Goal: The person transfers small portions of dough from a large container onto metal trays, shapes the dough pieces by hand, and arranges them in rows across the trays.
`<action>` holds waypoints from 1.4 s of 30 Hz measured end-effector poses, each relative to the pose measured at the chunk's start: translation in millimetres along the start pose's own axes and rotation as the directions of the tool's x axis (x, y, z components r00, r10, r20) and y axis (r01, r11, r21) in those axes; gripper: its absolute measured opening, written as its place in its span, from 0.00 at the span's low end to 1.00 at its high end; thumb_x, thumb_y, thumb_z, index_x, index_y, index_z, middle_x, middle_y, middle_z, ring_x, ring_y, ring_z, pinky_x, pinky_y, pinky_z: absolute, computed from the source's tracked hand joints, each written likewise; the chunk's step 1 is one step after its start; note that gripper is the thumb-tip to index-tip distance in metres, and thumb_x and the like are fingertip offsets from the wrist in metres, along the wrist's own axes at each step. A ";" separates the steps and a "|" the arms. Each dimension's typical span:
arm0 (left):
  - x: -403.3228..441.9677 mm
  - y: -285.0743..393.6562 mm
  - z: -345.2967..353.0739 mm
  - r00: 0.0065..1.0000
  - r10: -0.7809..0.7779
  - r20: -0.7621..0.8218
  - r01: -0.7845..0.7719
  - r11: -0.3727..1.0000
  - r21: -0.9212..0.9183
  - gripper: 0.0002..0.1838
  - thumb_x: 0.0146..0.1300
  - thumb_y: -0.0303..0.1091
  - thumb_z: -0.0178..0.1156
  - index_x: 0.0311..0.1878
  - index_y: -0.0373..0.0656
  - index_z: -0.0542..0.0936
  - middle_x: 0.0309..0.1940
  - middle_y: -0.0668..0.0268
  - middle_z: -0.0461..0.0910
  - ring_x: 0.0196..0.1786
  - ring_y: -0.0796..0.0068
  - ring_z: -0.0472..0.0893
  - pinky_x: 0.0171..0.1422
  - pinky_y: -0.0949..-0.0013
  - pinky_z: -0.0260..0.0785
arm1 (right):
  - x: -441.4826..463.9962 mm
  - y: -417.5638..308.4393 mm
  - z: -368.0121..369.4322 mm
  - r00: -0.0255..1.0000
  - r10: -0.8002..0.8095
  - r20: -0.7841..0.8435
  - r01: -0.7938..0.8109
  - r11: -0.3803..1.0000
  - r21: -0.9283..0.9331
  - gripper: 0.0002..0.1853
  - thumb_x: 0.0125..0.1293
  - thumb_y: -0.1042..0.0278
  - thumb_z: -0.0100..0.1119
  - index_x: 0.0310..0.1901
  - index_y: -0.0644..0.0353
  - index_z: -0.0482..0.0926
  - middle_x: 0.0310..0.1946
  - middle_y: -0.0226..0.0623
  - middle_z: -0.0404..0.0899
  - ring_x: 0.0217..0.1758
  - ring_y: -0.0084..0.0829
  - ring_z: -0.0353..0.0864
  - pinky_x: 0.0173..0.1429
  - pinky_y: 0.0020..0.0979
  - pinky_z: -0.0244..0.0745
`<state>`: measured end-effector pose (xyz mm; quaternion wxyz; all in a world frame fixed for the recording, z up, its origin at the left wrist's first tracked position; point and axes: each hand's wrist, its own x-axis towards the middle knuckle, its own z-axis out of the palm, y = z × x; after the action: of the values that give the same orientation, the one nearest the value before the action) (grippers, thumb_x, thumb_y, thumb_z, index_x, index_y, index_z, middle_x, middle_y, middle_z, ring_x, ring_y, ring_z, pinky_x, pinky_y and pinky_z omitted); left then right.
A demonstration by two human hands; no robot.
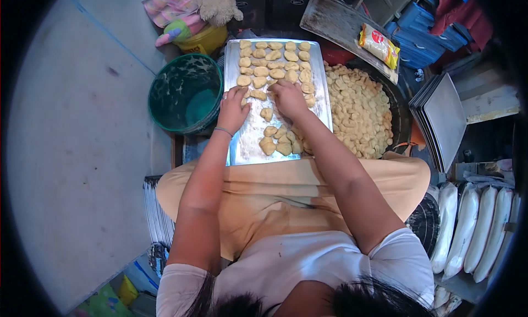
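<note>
- On the clock face of the metal tray (247, 143), with twelve at its far end: lies in front of the lap, near edge at the peach cloth (269, 174).
- Reaches in with the left hand (235, 105) at nine o'clock, fingers bent beside dough pieces; cannot tell whether the grip is closed on one.
- Reaches in with the right hand (289, 98) near the dial's centre, fingers bent down at the nearest end of the rows; cannot tell what the grip has, as the hand hides it.
- Shows rows of dough pieces (260, 72) towards twelve, one lone piece (266, 114) between the wrists, and a loose cluster (283, 147) at six.
- Has a green tub (184, 91) just outside at nine.
- Has a wide dark pan (404, 119) at three, heaped with more dough pieces (360, 110).
- Past the pan, at one, has a yellow packet (379, 46) on a dark sheet (335, 20).
</note>
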<state>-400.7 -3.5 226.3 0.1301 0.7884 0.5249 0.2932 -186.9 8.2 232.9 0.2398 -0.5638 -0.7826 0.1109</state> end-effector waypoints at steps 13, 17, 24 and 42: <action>14.9 -4.0 -2.4 0.984 -0.150 -0.099 0.127 0.970 -0.206 0.26 0.57 0.32 0.66 0.59 0.39 0.74 0.53 0.54 0.74 0.51 0.54 0.77 0.56 0.61 0.72 | 68.9 -33.1 42.1 0.986 -0.162 -0.026 0.159 0.983 -0.086 0.26 0.63 0.58 0.55 0.64 0.49 0.75 0.71 0.38 0.65 0.74 0.37 0.62 0.77 0.53 0.48; 15.2 -20.8 -1.1 0.993 -0.120 0.017 0.121 0.978 -0.168 0.23 0.57 0.34 0.66 0.56 0.37 0.76 0.49 0.54 0.77 0.47 0.57 0.78 0.52 0.61 0.73 | 67.3 -27.1 48.7 0.964 -0.178 0.198 0.187 0.982 -0.029 0.23 0.65 0.57 0.52 0.62 0.46 0.77 0.70 0.34 0.67 0.75 0.37 0.61 0.75 0.58 0.49; 15.5 -9.7 -5.5 0.982 -0.183 0.054 0.191 0.952 -0.239 0.20 0.56 0.35 0.66 0.51 0.38 0.78 0.45 0.53 0.79 0.52 0.51 0.77 0.58 0.57 0.70 | 107.2 -18.2 27.2 0.991 -0.106 0.088 0.104 0.994 0.023 0.19 0.64 0.61 0.52 0.56 0.42 0.82 0.62 0.28 0.75 0.67 0.35 0.69 0.66 0.54 0.57; 16.4 -7.8 -11.6 0.993 -0.092 0.071 0.102 0.983 -0.155 0.14 0.58 0.35 0.66 0.45 0.41 0.82 0.42 0.55 0.79 0.49 0.52 0.77 0.57 0.58 0.69 | 148.4 -13.7 32.7 0.986 -0.037 0.163 0.074 0.972 -0.223 0.19 0.64 0.57 0.53 0.54 0.47 0.83 0.51 0.29 0.79 0.59 0.33 0.73 0.63 0.51 0.60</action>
<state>-409.0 13.4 236.8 0.2230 0.7580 0.5333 0.3021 -251.7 145.6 247.9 0.1137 -0.5548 -0.8222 0.0576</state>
